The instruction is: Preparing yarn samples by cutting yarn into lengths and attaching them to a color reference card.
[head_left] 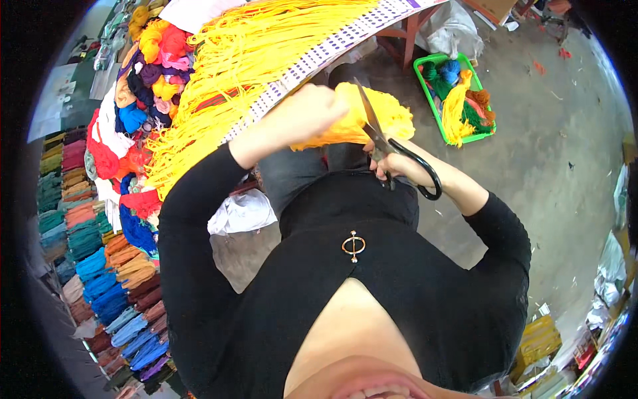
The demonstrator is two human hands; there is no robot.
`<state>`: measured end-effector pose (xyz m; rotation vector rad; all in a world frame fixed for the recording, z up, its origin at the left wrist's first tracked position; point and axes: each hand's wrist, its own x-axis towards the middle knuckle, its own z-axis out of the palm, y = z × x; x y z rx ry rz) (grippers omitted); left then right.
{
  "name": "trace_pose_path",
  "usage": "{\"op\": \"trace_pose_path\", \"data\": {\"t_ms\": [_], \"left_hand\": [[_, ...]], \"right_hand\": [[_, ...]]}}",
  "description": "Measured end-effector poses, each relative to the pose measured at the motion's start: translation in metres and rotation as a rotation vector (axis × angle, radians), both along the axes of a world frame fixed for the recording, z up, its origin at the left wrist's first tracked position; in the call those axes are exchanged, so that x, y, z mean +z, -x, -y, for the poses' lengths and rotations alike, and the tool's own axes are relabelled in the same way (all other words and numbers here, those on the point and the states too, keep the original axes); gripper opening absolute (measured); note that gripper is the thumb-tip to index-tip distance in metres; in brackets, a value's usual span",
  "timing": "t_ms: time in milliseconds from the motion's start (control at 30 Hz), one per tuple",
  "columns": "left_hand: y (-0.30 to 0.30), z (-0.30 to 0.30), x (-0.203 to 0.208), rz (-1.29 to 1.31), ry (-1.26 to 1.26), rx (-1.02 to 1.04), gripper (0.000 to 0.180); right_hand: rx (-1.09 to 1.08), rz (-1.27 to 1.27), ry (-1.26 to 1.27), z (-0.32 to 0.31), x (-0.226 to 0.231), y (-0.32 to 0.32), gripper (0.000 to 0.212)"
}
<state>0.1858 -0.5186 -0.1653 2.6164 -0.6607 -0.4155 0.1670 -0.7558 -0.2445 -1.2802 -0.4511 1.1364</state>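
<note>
Left hand (312, 113) clenches the yellow yarn bundle (382, 120); right hand (399, 166) grips black scissors (392, 143), blades raised against the yarn just beside that fist. Likely hazard – blades closing too near the left fingers, or yarn slipping and cutting unevenly

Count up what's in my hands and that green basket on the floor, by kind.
Yellow yarn bundle, gripped by left hand: 1
Black-handled scissors, in right hand: 1
Green basket: 1
Total: 3

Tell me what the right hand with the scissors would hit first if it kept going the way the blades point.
The right hand aims the scissors up into the yellow yarn bundle held by the left hand; the blades look already against it, though depth is unclear.
</note>
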Motion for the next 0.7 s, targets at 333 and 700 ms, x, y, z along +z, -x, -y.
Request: {"op": "trace_pose_path", "data": {"t_ms": [333, 700], "left_hand": [[0.021, 0.030, -0.003, -0.164, 0.046, 0.303, 0.047], [0.016, 0.025, -0.004, -0.287, 0.036, 0.195, 0.032]], "right_hand": [[-0.137, 0.214, -0.188, -0.019, -0.027, -0.006, 0.018], [-0.147, 0.122, -0.193, -0.013, -0.028, -0.001, 0.015]]}}
